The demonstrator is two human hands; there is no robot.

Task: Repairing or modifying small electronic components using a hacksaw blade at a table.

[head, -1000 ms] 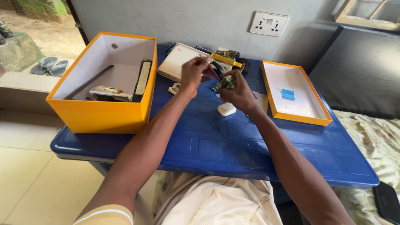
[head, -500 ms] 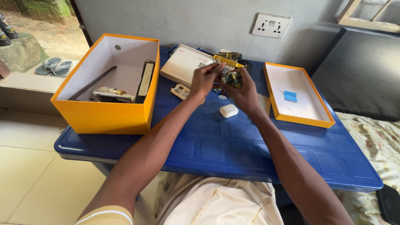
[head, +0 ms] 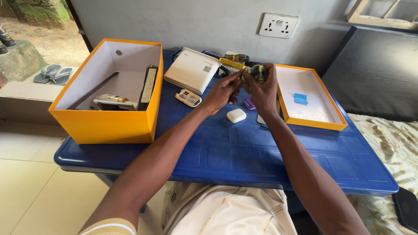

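Observation:
My right hand [head: 263, 91] grips a small greenish-yellow object [head: 257, 72] above the blue table [head: 244, 152]. My left hand [head: 224, 91] pinches the same object from the left, its fingertips touching it. Below the hands a small white rounded case [head: 236, 115] lies on the table, with a small purple item [head: 249, 103] beside it. What the held object is, I cannot make out.
A deep orange box [head: 106, 124] at the left holds a gold-and-white device [head: 112, 101] and a dark flat item. An orange box lid [head: 311, 119] with a blue piece sits at the right. A white router [head: 191, 69] and a small white gadget [head: 188, 98] lie behind. A bed is at the right.
Both hands stay together on the small object; they have drifted slightly right and nearer the box lid. The camera view has shifted a little.

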